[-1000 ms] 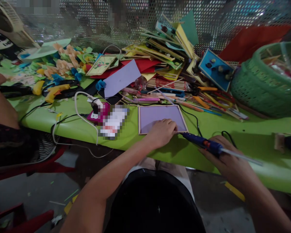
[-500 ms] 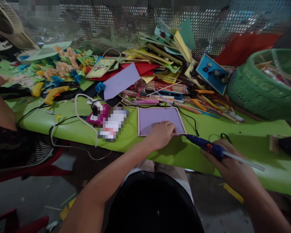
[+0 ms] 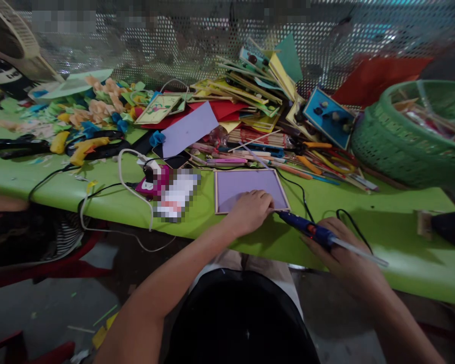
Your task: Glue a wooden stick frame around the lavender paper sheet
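A lilac card with a wooden stick frame (image 3: 242, 183) lies on the green table (image 3: 382, 227). My left hand (image 3: 250, 211) rests curled on its near right corner, fingers pressed on the card. My right hand (image 3: 341, 247) grips a blue glue gun (image 3: 307, 228) whose nozzle points left at the card's near right corner, close to my left fingers. A clear glue stick (image 3: 360, 252) juts from the gun's back and a black cord (image 3: 349, 222) loops behind it.
A heap of coloured cards, sticks and pens (image 3: 265, 101) fills the back of the table. A green basket (image 3: 409, 131) stands at the right. Yellow glue guns (image 3: 83, 146), paper flowers (image 3: 98, 101) and cables with plugs (image 3: 136, 172) lie left. Another person sits at the far left (image 3: 7, 222).
My right hand and the glue gun have shifted left, bringing the nozzle closer to the card's corner. My left hand stays on the card.
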Tool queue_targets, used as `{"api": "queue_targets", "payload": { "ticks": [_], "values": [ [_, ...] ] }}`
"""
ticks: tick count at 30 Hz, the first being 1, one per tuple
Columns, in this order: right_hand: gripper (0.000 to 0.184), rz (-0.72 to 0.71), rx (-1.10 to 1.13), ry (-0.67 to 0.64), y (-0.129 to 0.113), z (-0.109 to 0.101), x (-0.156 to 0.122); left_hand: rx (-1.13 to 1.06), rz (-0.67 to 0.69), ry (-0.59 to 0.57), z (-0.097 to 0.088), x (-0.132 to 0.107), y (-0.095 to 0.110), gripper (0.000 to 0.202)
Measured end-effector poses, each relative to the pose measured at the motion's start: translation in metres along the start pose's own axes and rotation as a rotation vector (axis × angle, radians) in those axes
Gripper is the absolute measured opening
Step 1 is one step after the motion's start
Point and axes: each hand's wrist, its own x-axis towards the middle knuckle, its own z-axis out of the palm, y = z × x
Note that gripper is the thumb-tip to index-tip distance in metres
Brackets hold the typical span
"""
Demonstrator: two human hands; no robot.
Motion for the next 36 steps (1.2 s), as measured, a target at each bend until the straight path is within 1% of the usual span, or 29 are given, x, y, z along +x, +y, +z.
{"api": "queue_targets", "payload": {
  "ticks": [5, 9, 14, 19, 25, 29, 36],
  "values": [
    [0.03, -0.031, 0.009, 0.005, -0.001, 0.001, 0.003, 0.008, -0.01, -0.01, -0.001, 0.0, 0.0, 0.017],
    [0.029, -0.01, 0.009, 0.011, -0.001, -0.002, 0.002, 0.012, 0.0, 0.001, 0.001, 0.0, -0.001, 0.017],
    [0.034, 0.001, 0.03, 0.018, -0.003, 0.001, 0.004, 0.014, 0.009, 0.009, 0.002, -0.001, -0.001, 0.018],
    [0.033, 0.007, 0.018, 0.021, 0.002, 0.001, 0.001, 0.003, 0.017, 0.007, 0.001, -0.001, -0.002, 0.018],
    [0.031, 0.096, 0.005, 0.017, 0.015, -0.004, -0.01, -0.013, -0.003, -0.013, 0.0, 0.0, -0.001, 0.018],
    [0.03, 0.133, -0.012, 0.028, 0.02, -0.005, -0.012, -0.019, -0.004, -0.017, 0.0, 0.001, -0.001, 0.017],
    [0.03, 0.14, 0.01, 0.019, 0.013, -0.008, -0.009, -0.015, -0.007, -0.027, -0.001, 0.0, -0.001, 0.016]
  ]
}}
